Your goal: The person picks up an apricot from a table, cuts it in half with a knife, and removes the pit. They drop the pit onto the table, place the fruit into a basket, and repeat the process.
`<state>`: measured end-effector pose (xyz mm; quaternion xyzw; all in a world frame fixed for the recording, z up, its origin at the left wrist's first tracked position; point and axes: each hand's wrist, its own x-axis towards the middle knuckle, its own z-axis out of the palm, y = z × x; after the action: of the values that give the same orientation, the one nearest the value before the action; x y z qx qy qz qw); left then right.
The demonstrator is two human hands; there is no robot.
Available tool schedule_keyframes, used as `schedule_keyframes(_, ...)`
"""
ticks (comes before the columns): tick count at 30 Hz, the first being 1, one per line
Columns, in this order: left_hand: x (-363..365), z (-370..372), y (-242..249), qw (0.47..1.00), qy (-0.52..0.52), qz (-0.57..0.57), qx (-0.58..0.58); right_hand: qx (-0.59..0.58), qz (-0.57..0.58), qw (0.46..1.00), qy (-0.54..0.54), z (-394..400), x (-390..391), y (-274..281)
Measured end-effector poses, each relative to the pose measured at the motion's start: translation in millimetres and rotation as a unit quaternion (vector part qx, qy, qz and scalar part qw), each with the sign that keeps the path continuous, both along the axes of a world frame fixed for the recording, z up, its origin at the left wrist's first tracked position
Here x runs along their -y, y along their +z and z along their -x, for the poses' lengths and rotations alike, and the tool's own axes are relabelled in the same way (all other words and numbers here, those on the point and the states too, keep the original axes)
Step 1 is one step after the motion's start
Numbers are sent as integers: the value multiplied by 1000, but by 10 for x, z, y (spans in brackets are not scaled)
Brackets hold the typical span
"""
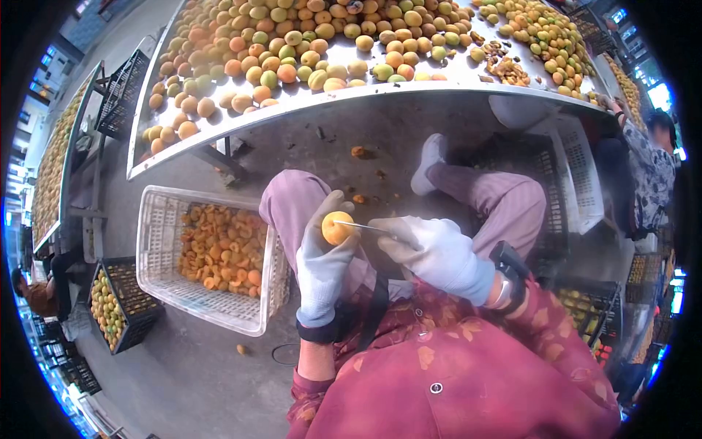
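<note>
My left hand (322, 249), in a pale work glove with a soiled palm, grips a yellow-orange apricot (337, 228) between thumb and fingers. A thin knife (363, 227) points leftward from my right hand (435, 249), which is gloved too and closed round the handle. The blade tip meets the apricot's right side, near its middle. Both hands are in front of my torso, over my lap. To the left of my knee stands a white plastic crate (201, 300) with many cut orange apricot pieces (223, 252) inside.
A metal-topped table (292, 104) heaped with whole apricots (292, 44) spans the front. A black crate of fruit (124, 304) sits at the left, another black crate (592, 307) at my right. A person (643, 161) is beside the table at right. Scraps (358, 152) dot the floor.
</note>
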<state>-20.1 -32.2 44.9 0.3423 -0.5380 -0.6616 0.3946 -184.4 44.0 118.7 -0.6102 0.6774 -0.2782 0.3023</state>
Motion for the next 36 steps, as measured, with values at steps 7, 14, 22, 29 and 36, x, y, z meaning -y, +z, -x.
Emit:
schedule_keyframes(7,-61,-24,-29,1000,-5,-17,15,-91,-36,994,46,54,-9,1)
schedule_keyframes(14,-75,-43,-71,988,-32,87,127,-93,-103,987,86,146,-39,-55)
schedule_keyframes(22,-158,-31,-126,956,-49,-238,-166,42,-50,998,14,-86,-210,-460)
schedule_keyframes(29,-197,39,-77,933,-33,-274,-233,61,21,998,-4,-132,-215,-543)
schedule_keyframes(36,-197,49,-114,965,-50,-201,-161,11,3,1000,15,-134,-190,-391)
